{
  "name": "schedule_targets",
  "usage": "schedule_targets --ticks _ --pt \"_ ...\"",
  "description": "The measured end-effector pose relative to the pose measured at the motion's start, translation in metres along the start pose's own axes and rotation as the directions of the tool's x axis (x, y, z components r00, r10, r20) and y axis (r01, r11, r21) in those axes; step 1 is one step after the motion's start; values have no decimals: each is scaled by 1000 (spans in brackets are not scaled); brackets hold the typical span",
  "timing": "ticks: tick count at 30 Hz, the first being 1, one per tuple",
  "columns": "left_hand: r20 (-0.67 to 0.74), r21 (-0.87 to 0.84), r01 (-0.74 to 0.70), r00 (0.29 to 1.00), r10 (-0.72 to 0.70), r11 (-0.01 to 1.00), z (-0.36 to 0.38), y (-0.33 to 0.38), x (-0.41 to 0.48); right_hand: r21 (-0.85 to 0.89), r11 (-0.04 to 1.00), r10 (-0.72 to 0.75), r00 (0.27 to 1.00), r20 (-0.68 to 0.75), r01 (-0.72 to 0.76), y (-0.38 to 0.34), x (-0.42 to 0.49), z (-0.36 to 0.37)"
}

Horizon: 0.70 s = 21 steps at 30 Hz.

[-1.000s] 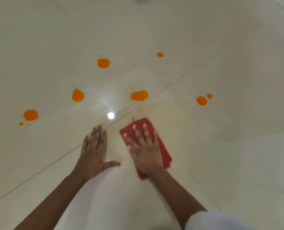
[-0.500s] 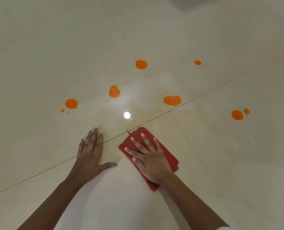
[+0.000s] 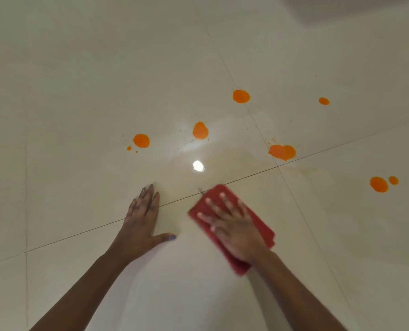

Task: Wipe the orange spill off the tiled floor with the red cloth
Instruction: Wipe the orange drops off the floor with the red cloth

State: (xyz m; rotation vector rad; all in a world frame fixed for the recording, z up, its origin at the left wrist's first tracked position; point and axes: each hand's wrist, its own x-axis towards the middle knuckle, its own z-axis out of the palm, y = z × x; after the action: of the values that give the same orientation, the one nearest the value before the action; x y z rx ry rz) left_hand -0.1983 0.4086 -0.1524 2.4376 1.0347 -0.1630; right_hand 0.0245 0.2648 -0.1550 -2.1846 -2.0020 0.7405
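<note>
My right hand (image 3: 232, 226) presses flat, fingers spread, on the folded red cloth (image 3: 263, 231) lying on the cream tiled floor (image 3: 79, 91). My left hand (image 3: 141, 220) rests flat on the bare floor to the cloth's left, fingers straight, thumb out. Several orange spill blobs lie beyond the hands: one blob (image 3: 141, 140) at the left, a second blob (image 3: 200, 130) in the middle, the largest blob (image 3: 282, 152) at the tile joint, a far blob (image 3: 241, 96), a small far blob (image 3: 323, 101) and a pair of blobs (image 3: 379, 184) at the right. The cloth touches none of them.
Dark grout lines cross the floor; one grout line (image 3: 246, 176) runs diagonally just past the cloth's far corner. A bright light reflection (image 3: 198, 166) and a faint damp smear sit between the hands and the blobs. A grey shadowed shape (image 3: 356, 8) lies at the top right.
The view has swung left, shifting the spill blobs rightward in the frame. My right hand has turned the cloth's far end slightly left; the left hand stays planted.
</note>
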Motion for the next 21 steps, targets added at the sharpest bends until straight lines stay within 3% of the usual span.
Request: schedule_targets --ticks 4,7,9,10,11,13,15,16,19,21 --pt "4 14 -16 1000 16 1000 5 -5 1 -56 975 215 976 -28 -216 29 60 -38" --pt "22 1 -1 1000 1 1000 -2 2 2 -41 990 135 991 7 -135 -17 88 -35" --pt "-2 -71 45 999 -45 996 -8 14 -2 150 986 72 997 39 -77 -38 79 -29" --pt "-34 -113 58 997 -62 992 -12 24 -2 351 930 113 994 0 -106 -39 70 -33" --pt "-74 -140 62 995 -73 988 -9 32 -3 566 811 215 975 -48 -150 -39 64 -36" --pt "-218 -203 38 972 -83 979 -3 48 0 733 632 517 842 -155 -252 -31 55 -48" --pt "-278 -299 8 956 -96 954 1 68 8 655 595 698 704 -133 -466 -23 49 -54" --pt "-253 -354 7 962 -103 935 0 77 12 611 568 733 676 -70 -552 -20 47 -56" --pt "-101 -607 138 964 -248 783 -10 96 23 682 459 690 712 129 -569 -26 49 -66" --pt "23 -802 242 926 -376 546 -24 99 26 736 481 610 785 110 -477 -42 48 -73"
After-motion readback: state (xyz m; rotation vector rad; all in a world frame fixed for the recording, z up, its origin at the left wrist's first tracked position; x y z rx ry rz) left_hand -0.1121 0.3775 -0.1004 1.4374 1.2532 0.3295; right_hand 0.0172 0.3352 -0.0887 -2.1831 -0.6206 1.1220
